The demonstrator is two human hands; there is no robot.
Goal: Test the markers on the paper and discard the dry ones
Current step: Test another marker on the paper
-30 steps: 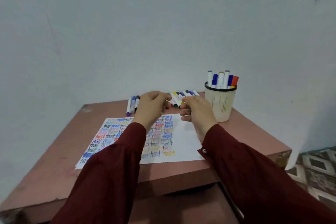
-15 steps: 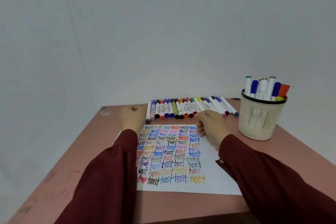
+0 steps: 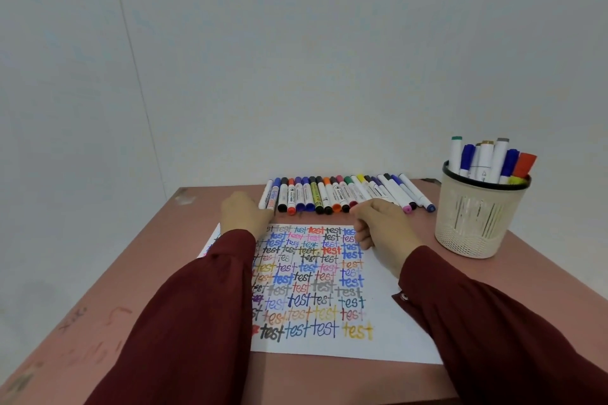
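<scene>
Where the far edge of the paper (image 3: 394, 335) meets the row of markers (image 3: 329, 196), both hands lie close together; the paper lies flat on the pink table (image 3: 138, 273), filled with columns of the word "test" in many colours, its right margin bare. The left hand (image 3: 245, 215) shows only its back, its fingers curled out of sight beneath it; it sits just beside the near end of the leftmost marker in the row — whether it touches or holds anything cannot be told. The right hand (image 3: 383, 230) rests on the paper's upper right part; its fingers (image 3: 360, 237) are curled in toward the palm, and its thumb side reaches the near ends of the markers right of the row's middle — a grip on any of them cannot be confirmed. The markers lie side by side along the table's far edge; well to the right stands a mesh cup (image 3: 473, 233) holding further markers (image 3: 487, 158) upright.
</scene>
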